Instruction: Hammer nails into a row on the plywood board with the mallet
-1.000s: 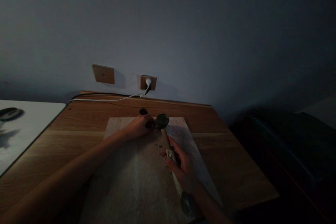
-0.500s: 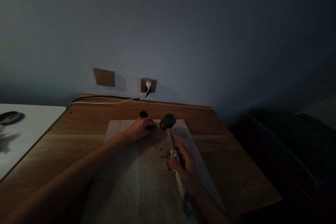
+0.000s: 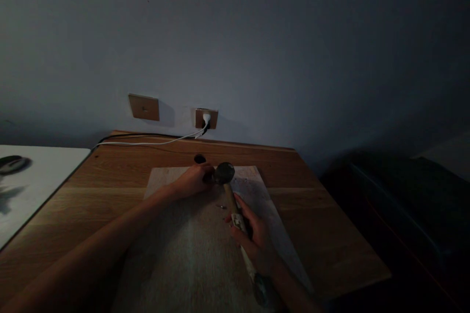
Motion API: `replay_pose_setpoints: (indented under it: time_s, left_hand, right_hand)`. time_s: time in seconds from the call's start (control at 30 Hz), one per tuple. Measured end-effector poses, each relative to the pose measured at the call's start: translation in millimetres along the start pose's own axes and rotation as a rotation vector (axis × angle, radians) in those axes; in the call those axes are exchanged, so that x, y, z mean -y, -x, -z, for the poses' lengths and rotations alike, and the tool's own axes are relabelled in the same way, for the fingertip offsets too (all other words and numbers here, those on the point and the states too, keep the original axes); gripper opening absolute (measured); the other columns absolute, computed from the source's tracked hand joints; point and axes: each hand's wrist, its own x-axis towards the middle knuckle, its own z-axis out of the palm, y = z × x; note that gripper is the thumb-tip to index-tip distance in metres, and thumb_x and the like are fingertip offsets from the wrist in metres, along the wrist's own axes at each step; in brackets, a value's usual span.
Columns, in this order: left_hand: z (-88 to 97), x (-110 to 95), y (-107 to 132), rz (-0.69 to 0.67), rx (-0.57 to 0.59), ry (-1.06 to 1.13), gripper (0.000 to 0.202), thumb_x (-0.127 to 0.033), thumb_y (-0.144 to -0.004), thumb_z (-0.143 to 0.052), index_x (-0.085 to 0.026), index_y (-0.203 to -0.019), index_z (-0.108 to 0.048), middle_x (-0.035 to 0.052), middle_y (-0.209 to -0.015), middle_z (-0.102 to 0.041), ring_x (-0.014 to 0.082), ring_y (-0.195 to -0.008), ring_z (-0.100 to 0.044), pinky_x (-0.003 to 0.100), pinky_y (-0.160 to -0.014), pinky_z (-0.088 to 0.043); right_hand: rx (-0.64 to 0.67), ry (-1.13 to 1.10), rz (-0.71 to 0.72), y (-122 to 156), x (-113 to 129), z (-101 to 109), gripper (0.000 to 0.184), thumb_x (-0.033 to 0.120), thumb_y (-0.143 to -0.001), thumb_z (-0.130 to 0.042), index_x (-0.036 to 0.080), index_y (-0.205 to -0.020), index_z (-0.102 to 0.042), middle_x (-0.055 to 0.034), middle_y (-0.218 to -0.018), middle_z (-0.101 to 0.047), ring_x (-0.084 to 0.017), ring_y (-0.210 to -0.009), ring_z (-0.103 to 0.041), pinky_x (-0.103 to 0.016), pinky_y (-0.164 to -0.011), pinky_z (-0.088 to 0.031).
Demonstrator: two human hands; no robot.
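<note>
My right hand (image 3: 257,244) is wrapped round the handle of a hammer (image 3: 230,198). Its dark, rounded head is up at the fingertips of my left hand (image 3: 194,179), partly covering them. Those left fingers are pinched together low over the far part of a pale wooden board (image 3: 191,254); what they hold, if anything, is hidden. A small metal screw or nail (image 3: 221,206) lies on the board between my hands. Others like it are mostly covered by my right hand.
The board lies on a wooden desk (image 3: 330,234) against a wall. A dark round hole (image 3: 199,158) is just beyond my left hand. Cables (image 3: 154,144) run along the back edge to a wall socket (image 3: 212,116). A white surface (image 3: 44,190) adjoins on the left.
My right hand has moved the hammer left, and its head has come from beside my left fingers to right at them. The left hand stays nearly in place.
</note>
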Motion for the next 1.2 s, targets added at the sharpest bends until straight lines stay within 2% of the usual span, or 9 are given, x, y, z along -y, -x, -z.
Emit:
replay_pose_setpoints:
  time_s: [0.17,0.33,0.47,0.8,0.9,1.07,1.2]
  left_hand:
    - [0.9,0.0,-0.3,0.016,0.000,-0.019,0.016,-0.024,-0.078,-0.073,-0.017,-0.093,-0.072,0.0078,-0.097,-0.073,0.0226,-0.086,-0.068,0.030,-0.077,-0.051]
    - [2.0,-1.1,-0.9,0.037,-0.020,0.023,0.015,-0.029,-0.084,-0.070,-0.018,-0.092,-0.074,0.0056,-0.093,-0.073,0.0194,-0.081,-0.068,0.027,-0.074,-0.050]
    - [3.7,-3.5,-1.0,0.049,-0.028,0.040,0.013,-0.026,-0.084,-0.068,-0.018,-0.091,-0.076,0.0052,-0.091,-0.074,0.0190,-0.081,-0.069,0.027,-0.076,-0.050]
    - [3.2,-1.4,-0.7,-0.008,0.011,0.070,0.018,-0.014,-0.081,-0.061,-0.016,-0.091,-0.076,0.0062,-0.090,-0.075,0.0193,-0.082,-0.070,0.026,-0.076,-0.050]
    - [3.9,-1.5,-0.2,-0.029,0.029,0.074,0.017,-0.016,-0.082,-0.060,-0.016,-0.091,-0.075,0.0061,-0.089,-0.075,0.0192,-0.081,-0.069,0.027,-0.075,-0.050]
    - [4.3,-0.5,0.4,-0.060,0.066,0.065,0.020,-0.014,-0.082,-0.058,-0.016,-0.095,-0.074,0.0076,-0.097,-0.075,0.0205,-0.088,-0.070,0.028,-0.080,-0.051]
    - [2.5,-0.8,0.4,-0.032,0.056,0.021,0.018,-0.017,-0.079,-0.064,-0.016,-0.095,-0.073,0.0065,-0.092,-0.073,0.0196,-0.081,-0.068,0.026,-0.074,-0.050]
  right_hand:
    - [-0.005,-0.007,-0.007,-0.4,-1.0,-0.3,0.067,0.028,-0.092,-0.060,0.029,-0.156,-0.040,-0.0053,-0.107,-0.072,-0.014,-0.068,-0.058,-0.027,-0.060,-0.050]
    - [-0.068,-0.057,-0.001,-0.1,-2.2,-0.3,0.066,0.030,-0.093,-0.061,0.027,-0.156,-0.041,-0.0063,-0.104,-0.071,-0.015,-0.070,-0.060,-0.027,-0.057,-0.051]
    - [-0.090,-0.100,-0.030,0.0,0.4,-0.2,0.066,0.033,-0.093,-0.062,0.027,-0.155,-0.042,-0.0060,-0.103,-0.070,-0.015,-0.067,-0.059,-0.027,-0.058,-0.052]
    - [-0.022,-0.046,0.008,1.5,-6.2,1.6,0.066,0.031,-0.095,-0.060,0.027,-0.157,-0.038,-0.0065,-0.107,-0.070,-0.013,-0.065,-0.055,-0.026,-0.059,-0.047]
    - [-0.019,-0.024,0.026,1.7,-5.0,1.6,0.066,0.030,-0.094,-0.060,0.028,-0.156,-0.039,-0.0058,-0.107,-0.070,-0.013,-0.066,-0.055,-0.026,-0.059,-0.047]
    - [-0.027,-0.016,0.026,1.1,-5.6,1.8,0.066,0.030,-0.094,-0.060,0.029,-0.157,-0.039,-0.0062,-0.108,-0.071,-0.014,-0.068,-0.057,-0.027,-0.059,-0.048]
    - [-0.012,0.009,0.024,-0.2,-2.8,2.1,0.067,0.029,-0.094,-0.060,0.028,-0.157,-0.039,-0.0062,-0.107,-0.071,-0.014,-0.069,-0.058,-0.027,-0.060,-0.049]
